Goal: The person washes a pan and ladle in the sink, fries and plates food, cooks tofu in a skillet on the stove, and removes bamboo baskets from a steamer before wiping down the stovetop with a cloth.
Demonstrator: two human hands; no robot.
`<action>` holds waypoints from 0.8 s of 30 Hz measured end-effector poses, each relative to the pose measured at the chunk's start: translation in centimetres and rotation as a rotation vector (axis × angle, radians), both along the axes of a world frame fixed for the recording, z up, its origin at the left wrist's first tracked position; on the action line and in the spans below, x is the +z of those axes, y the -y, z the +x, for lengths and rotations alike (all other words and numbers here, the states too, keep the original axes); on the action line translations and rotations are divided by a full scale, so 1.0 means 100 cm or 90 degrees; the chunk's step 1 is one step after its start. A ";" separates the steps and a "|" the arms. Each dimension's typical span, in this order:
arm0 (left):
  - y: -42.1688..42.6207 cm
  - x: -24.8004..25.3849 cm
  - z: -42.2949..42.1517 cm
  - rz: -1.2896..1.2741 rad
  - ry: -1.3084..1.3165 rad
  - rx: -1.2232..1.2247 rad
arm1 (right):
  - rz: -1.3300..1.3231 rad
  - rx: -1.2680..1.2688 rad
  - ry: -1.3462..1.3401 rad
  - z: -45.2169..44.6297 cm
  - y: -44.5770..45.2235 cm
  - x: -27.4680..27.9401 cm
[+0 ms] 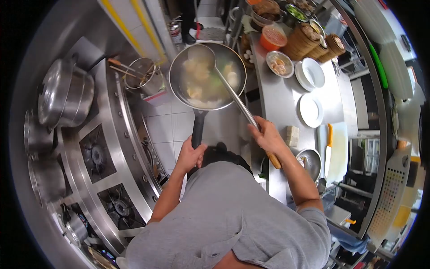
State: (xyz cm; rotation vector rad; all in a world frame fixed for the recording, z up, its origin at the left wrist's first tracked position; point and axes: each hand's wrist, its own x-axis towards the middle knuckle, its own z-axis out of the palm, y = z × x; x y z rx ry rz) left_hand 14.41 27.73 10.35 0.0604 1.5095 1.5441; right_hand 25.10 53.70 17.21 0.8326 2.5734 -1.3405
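Pan [176, 71] held out ahead of the body, over the tiled floor [159, 154], between stove [127, 166] and counter [280, 107]. Contents: cloudy liquid with pale and greenish food [195, 93]; kind of food unclear.

Left hand [190, 154]: closed round the near end of the black handle [199, 125], no visible gap. Pan lies straight beyond this grip, its bowl at the far end of the handle and clear of the fingers. A stretch of handle shows bare between hand and rim.

Right hand [268, 139]: closed round the ladle [237, 101], low on its long shaft. Wooden end [273, 160] sticks out on the near side of the palm. Shaft slants from this grip up and left, crossing the right side of the pan rim; ladle head sits inside the pan, toward the far edge. Whether it dips into the liquid: cannot tell. Pan is thus beyond and to the left of the right hand, joined to it only by way of the ladle.

Surroundings. Left: 2 burners [95, 154] in view on the stove, lidded pot [67, 96] behind them. Right, on the counter: 2 white plates [311, 110] near each other, pale block [292, 136] beside the right hand, steel bowl [316, 163] next to the right forearm, yellow-handled knife [329, 145] on a board [339, 157].
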 end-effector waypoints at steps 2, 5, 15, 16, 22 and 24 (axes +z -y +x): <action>-0.015 -0.007 -0.005 0.010 0.008 -0.027 | -0.029 -0.030 -0.003 0.019 -0.010 0.000; -0.033 -0.007 -0.017 -0.009 -0.022 -0.087 | -0.072 -0.080 0.020 0.040 -0.016 0.003; -0.056 -0.006 -0.094 -0.034 -0.009 -0.276 | 0.113 -0.224 0.041 0.051 0.035 0.012; -0.054 -0.005 -0.103 -0.043 -0.011 -0.300 | 0.110 -0.234 0.049 0.049 0.037 0.002; -0.049 0.001 -0.148 -0.057 -0.029 -0.397 | 0.456 -0.305 0.045 0.030 0.023 -0.016; -0.049 0.004 -0.159 -0.078 -0.043 -0.408 | 0.451 -0.313 0.048 0.025 0.027 -0.014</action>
